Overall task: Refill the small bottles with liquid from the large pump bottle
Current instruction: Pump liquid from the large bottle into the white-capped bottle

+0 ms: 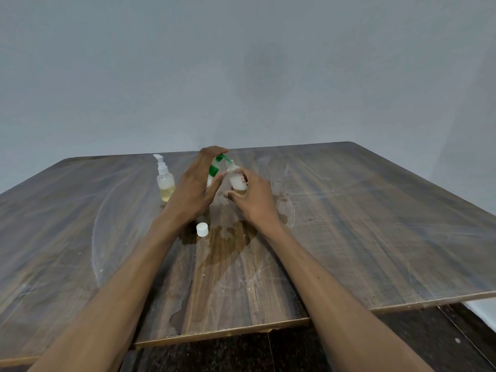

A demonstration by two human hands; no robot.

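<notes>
The large pump bottle (pixel 213 170), with a green pump head and collar, stands at the table's middle, mostly hidden behind my left hand (pixel 194 186). My left hand rests over the pump top, fingers arched on it. My right hand (pixel 252 197) grips a small clear bottle (pixel 237 181) with white liquid and a red label, its open neck right under the green nozzle. A white cap (pixel 202 229) lies on the table in front of both hands. A second small bottle (pixel 165 181) with a white pump and yellowish liquid stands to the left.
The wooden table (pixel 375 224) has wet patches and a dark spill (pixel 228 245) in front of the bottles, and smaller puddles to the right of my right hand. A grey wall stands behind. The table's near edge is chipped above a dark floor.
</notes>
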